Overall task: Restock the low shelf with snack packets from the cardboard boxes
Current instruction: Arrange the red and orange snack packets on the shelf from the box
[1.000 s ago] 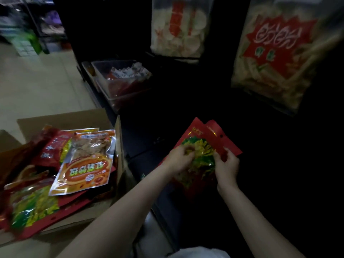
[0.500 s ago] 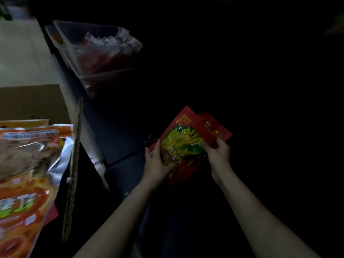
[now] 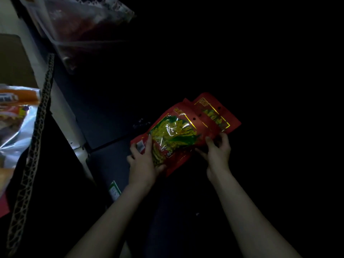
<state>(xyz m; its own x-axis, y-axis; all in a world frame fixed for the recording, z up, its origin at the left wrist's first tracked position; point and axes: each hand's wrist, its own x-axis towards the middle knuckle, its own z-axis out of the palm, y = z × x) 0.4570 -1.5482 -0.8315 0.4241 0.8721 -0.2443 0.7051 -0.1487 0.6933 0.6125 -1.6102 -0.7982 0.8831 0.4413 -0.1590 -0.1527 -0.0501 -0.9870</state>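
Flanking the dark shelf [image 3: 104, 116] are a plastic bin [image 3: 78, 34] and cardboard box [image 3: 31, 146]; left hand [image 3: 143, 162] and right hand [image 3: 217, 153] grip red packets [image 3: 178, 138] between them.

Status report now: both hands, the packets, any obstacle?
Left hand and right hand both grip red snack packets. Over dark low shelf. No obstacle visible.

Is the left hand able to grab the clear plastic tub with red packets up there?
Probably not right away: the left hand is holding the red snack packet, and the clear plastic tub sits well beyond it, though nothing blocks the way.
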